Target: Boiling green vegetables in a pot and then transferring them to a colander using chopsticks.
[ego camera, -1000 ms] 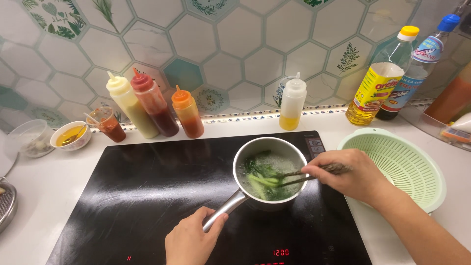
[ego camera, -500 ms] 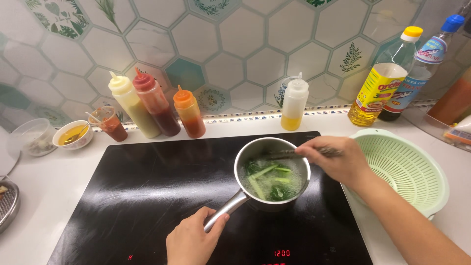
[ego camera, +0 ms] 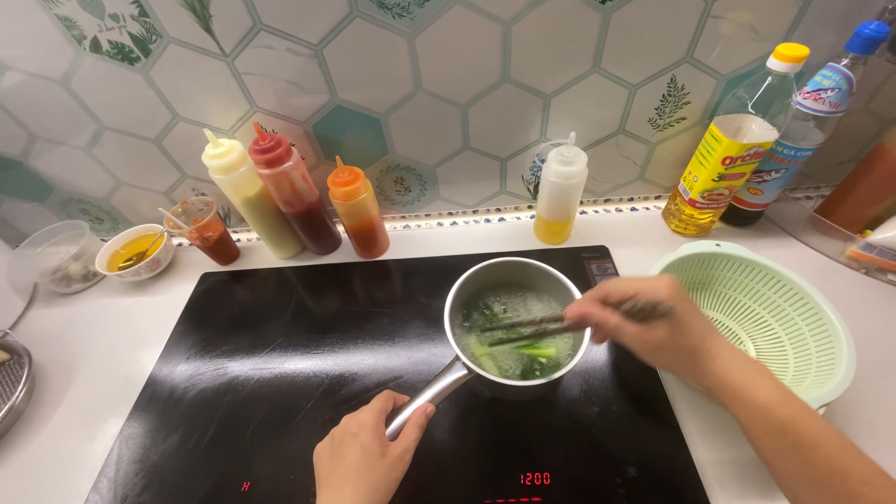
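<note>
A small steel saucepan (ego camera: 516,274) sits on the black induction cooktop (ego camera: 280,373), holding green vegetables (ego camera: 518,347) in bubbling water. My left hand (ego camera: 359,457) grips the end of the pan's handle (ego camera: 425,403) at the front. My right hand (ego camera: 653,327) holds a pair of dark chopsticks (ego camera: 527,331), whose tips reach into the pan among the greens.
A pale green colander (ego camera: 775,317) stands right of the cooktop. Along the tiled wall stand several squeeze bottles (ego camera: 299,191), a white squeeze bottle (ego camera: 560,191), an oil bottle (ego camera: 733,140) and a blue-capped bottle (ego camera: 817,107). Small bowls (ego camera: 135,252) sit at left.
My right hand moved the chopsticks from the pan's far rim back down into the greens, stirring them. My left hand stayed on the handle.
</note>
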